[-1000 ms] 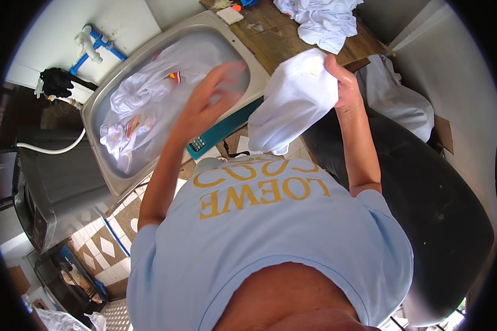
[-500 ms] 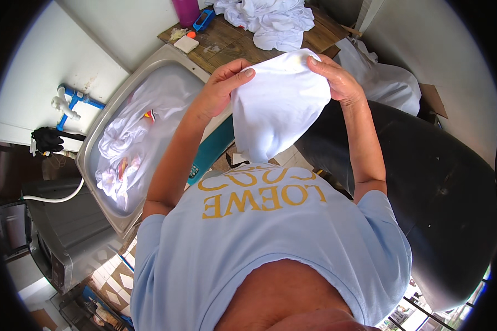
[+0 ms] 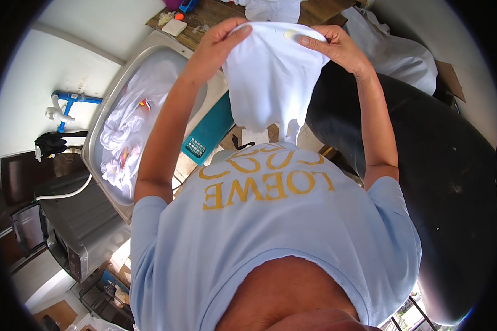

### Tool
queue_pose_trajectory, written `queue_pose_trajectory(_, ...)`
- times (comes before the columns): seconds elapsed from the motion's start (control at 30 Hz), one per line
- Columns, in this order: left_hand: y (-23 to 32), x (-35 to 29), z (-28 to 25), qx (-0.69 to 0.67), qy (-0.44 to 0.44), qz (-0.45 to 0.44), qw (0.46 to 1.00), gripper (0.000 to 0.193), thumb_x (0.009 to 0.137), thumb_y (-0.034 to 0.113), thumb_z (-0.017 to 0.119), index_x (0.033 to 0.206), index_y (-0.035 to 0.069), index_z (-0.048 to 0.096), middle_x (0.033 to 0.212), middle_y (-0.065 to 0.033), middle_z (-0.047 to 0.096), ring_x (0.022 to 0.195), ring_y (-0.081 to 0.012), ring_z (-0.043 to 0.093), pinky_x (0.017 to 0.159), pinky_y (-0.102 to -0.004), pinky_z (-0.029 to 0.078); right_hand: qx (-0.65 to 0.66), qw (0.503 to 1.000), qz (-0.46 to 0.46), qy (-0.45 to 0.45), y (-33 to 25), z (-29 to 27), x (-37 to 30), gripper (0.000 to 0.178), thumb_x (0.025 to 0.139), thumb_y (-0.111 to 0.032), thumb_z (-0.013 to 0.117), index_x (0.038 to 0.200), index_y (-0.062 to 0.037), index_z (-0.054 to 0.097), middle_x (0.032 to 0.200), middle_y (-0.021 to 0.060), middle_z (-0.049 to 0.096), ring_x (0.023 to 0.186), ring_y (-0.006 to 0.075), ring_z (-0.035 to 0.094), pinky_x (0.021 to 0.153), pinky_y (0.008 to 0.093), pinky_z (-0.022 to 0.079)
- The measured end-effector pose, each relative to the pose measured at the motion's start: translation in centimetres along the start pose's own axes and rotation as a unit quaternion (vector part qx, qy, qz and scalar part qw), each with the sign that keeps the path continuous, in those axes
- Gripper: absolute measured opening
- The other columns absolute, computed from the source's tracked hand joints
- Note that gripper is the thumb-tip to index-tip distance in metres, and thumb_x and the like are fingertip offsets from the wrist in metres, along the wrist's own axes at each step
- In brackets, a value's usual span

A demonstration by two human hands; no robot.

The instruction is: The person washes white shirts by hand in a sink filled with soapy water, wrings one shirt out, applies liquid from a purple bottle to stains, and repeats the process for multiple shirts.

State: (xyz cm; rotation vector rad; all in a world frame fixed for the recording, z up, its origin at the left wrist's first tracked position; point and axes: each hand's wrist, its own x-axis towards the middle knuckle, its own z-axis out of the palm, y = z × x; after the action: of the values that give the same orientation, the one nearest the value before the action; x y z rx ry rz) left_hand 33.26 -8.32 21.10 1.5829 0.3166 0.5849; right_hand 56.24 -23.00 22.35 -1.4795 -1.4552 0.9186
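Stretched between my hands hangs a white cloth (image 3: 273, 77), a garment by its look, its lower end falling in front of my shirt. My left hand (image 3: 220, 45) pinches its upper left edge between thumb and fingers. At the upper right edge, my right hand (image 3: 339, 51) grips it, the thumb lying on top beside a pale yellow stain. To the left, a metal sink (image 3: 107, 110) holds cloudy water with white clothes (image 3: 119, 132) soaking in it; some carry red and yellow patches.
A wooden counter (image 3: 201, 22) at the far side bears a pale soap-like block (image 3: 174, 27), a blue brush and more white cloth. Blue pipes with a white tap (image 3: 61, 110) are on the left wall. A big black rounded object (image 3: 419, 176) fills the right. A teal basket (image 3: 210, 129) stands below the sink.
Both hands have moved farther away and up with the cloth, which now hangs longer and wider. My right thumb has shifted from the edge onto the cloth's face. The view has tilted slightly.
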Motion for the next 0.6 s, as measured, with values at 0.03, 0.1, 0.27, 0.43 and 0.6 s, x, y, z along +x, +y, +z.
queue_pose_trajectory(0.03,0.4,0.4,0.2,0.001,0.005,-0.004,1.000,0.023,0.094,0.027,0.057,0.103,0.006,0.061,0.084,0.0069,0.058,0.076,-0.0015,0.051,0.069,-0.0188,0.043,0.003,1.000,0.007,0.000,0.5,-0.3,-0.1,0.031,0.085,-0.030,0.070,0.102,-0.0037,0.069,0.081,-0.0027,0.065,0.076,0.0034,0.057,0.069,0.0199,0.047)
queue_pose_trajectory(0.1,-0.2,1.1,0.2,-0.035,0.009,-0.005,0.999,0.023,0.094,0.026,0.056,0.104,0.006,0.061,0.086,0.0068,0.057,0.078,-0.0011,0.050,0.071,-0.0187,0.042,-0.003,1.000,0.019,-0.020,1.7,-0.4,-0.4,0.028,0.082,-0.023,0.073,0.101,-0.0037,0.068,0.083,-0.0035,0.065,0.076,0.0035,0.057,0.071,0.0205,0.048)
queue_pose_trajectory(0.27,-1.0,3.5,0.0,-0.089,0.013,-0.009,0.996,0.022,0.095,0.026,0.055,0.105,0.007,0.061,0.088,0.0069,0.057,0.081,-0.0018,0.049,0.074,-0.0191,0.040,-0.005,0.998,0.052,-0.031,5.7,-1.5,-0.4,0.029,0.076,-0.015,0.077,0.100,-0.0030,0.066,0.084,-0.0046,0.064,0.077,0.0034,0.055,0.071,0.0214,0.046)
queue_pose_trajectory(0.43,-3.0,3.8,-0.2,-0.079,0.028,-0.009,0.996,0.022,0.096,0.027,0.054,0.104,0.008,0.061,0.088,0.0064,0.058,0.079,-0.0017,0.050,0.072,-0.0193,0.041,0.032,0.998,0.027,-0.038,6.9,-1.3,-0.5,0.018,0.079,-0.014,0.074,0.087,-0.0031,0.062,0.075,-0.0085,0.054,0.071,0.0015,0.047,0.065,0.0196,0.041)
queue_pose_trajectory(0.6,-2.6,4.2,-0.6,-0.137,0.036,-0.022,0.990,0.019,0.097,0.024,0.052,0.104,0.008,0.059,0.093,0.0029,0.062,0.086,-0.0060,0.058,0.079,-0.0228,0.046,0.020,1.000,0.011,-0.022,6.7,-1.6,-0.1,0.019,0.080,-0.015,0.073,0.091,-0.0036,0.063,0.078,-0.0067,0.056,0.072,0.0016,0.049,0.066,0.0195,0.042)
